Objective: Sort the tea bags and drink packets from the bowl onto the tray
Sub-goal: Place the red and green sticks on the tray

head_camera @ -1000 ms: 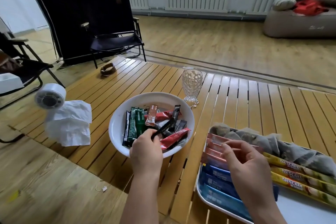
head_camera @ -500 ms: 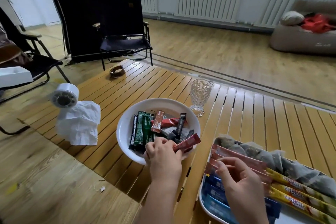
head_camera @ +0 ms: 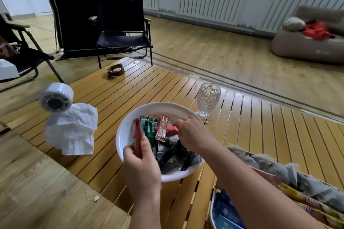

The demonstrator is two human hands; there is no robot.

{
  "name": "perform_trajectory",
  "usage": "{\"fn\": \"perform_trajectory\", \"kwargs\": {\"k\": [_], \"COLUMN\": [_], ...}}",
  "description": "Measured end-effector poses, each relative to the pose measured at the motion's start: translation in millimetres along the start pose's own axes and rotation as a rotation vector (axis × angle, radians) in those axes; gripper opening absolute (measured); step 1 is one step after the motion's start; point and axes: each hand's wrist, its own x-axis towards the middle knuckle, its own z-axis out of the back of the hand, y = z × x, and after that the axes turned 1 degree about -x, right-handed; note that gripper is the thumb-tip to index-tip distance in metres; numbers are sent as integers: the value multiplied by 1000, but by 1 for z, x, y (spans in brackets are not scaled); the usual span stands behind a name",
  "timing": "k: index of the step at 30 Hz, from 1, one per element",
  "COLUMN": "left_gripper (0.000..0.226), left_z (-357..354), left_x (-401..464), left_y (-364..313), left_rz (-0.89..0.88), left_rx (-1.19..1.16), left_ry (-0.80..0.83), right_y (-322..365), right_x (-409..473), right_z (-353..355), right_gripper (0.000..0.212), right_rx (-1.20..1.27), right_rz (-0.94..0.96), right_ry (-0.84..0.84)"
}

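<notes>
The left hand (head_camera: 141,165), low in the middle of the frame, pinches a dark red stick packet (head_camera: 137,138) upright over the near-left part of the white bowl (head_camera: 122,136). The right hand (head_camera: 189,133) reaches across from the lower right and closes its fingertips on the end of a second red packet (head_camera: 171,129) lying among the rest in the bowl. Its grip looks shallow, on the very tip, so that packet could slip back or drag neighbours with it; the brown packet (head_camera: 162,128) overlaps it and may be flicked out over the rim.

The green packets (head_camera: 149,132) and the dark ones (head_camera: 173,156) are a loose, crossed heap, so a quick pull could scatter several onto the bench (head_camera: 119,95).

The right forearm lies over the bowl's near-right rim. If it presses down while withdrawing, the bowl could tip or slide.

Just beyond the bowl, right of centre, stands a cut-glass goblet (head_camera: 207,101), near the right hand's knuckles; a wide lift could knock it over.

In the lower right corner the tray (head_camera: 214,210) already holds tea bags (head_camera: 279,169), yellow packets (head_camera: 312,201) and blue packets (head_camera: 225,208) in rows. It is crowded, and the arm sweeping back could disturb those rows.
</notes>
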Motion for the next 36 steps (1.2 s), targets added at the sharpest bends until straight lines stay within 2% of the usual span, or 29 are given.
{"fn": "perform_trajectory", "kwargs": {"k": [2,4,7,10,13,16,21,24,26,29,36], "left_gripper": [35,33,32,34,36,36,29,34,34,31,34], "left_z": [3,3,-1,-5,-6,-4,1,3,4,5,7], "left_x": [7,10,10,9,9,9,10,12,13,14,17], "left_y": [2,2,1,2,4,6,8,7,4,2,3], "left_rz": [13,30,32,37,55,61,120,216,261,271,280], "left_rx": [-43,-73,-79,-108,-131,-160,-183,-232,-276,-329,-346], "left_ry": [-20,-43,-63,-51,-56,-31,22,77,78,63,122], "right_y": [-1,-3,-5,-5,4,17,40,48,55,63,41], "right_x": [16,25,32,32,31,34,28,25,23,20,18], "right_z": [-10,-15,-10,-6,-7,-8,-11,-15,-19,-25,-7], "right_gripper": [38,29,7,10,21,23,30,22,30,35,31], "right_rx": [-85,-115,-84,-27,150,280,346,419,418,371,786], "right_rz": [-17,-22,44,54,-107,-201,-84,-195,-275,-329,-526], "right_ry": [89,110,-15,-151,-180,-134,-24,82,150,136,194]}}
